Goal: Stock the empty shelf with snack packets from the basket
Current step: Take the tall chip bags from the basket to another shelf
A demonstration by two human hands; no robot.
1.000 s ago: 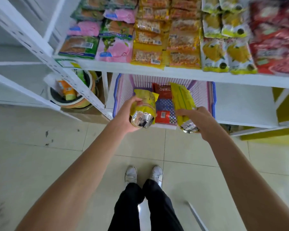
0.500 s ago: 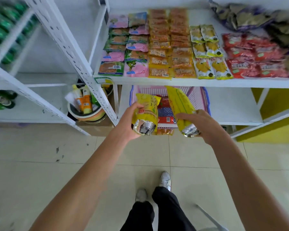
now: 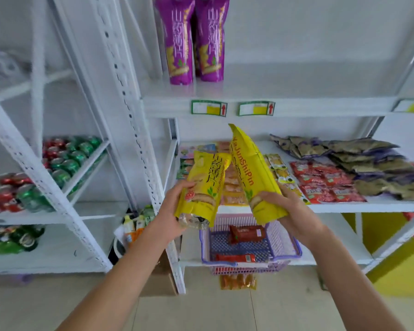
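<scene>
On the far left, a side rack holds red and green cans (image 3: 65, 161). A white post (image 3: 129, 111) stands between that rack and the shelving in front of me, with some bottles (image 3: 135, 224) low beside its foot.

My left hand (image 3: 170, 218) is curled round the bottom end of the left packet (image 3: 206, 182), which is yellow and leans rightward. Above it, two purple packs (image 3: 191, 39) stand upright at the left end of the top shelf (image 3: 296, 87), with two price tags (image 3: 209, 108) on the shelf's front edge.

My right hand (image 3: 296, 216) grips the lower part of the right packet (image 3: 251, 173), also yellow, which leans left so that the two tops meet. Both packets are held in front of the middle shelf (image 3: 368, 207), hiding part of the rows lying on it. Further right on that shelf lie red sachets (image 3: 325, 182) and dark bags (image 3: 368, 161).

Below my hands, the basket (image 3: 288, 237) sits on the bottom shelf with red packets (image 3: 246, 232) inside. An orange packet (image 3: 238, 281) lies on the floor under it.
</scene>
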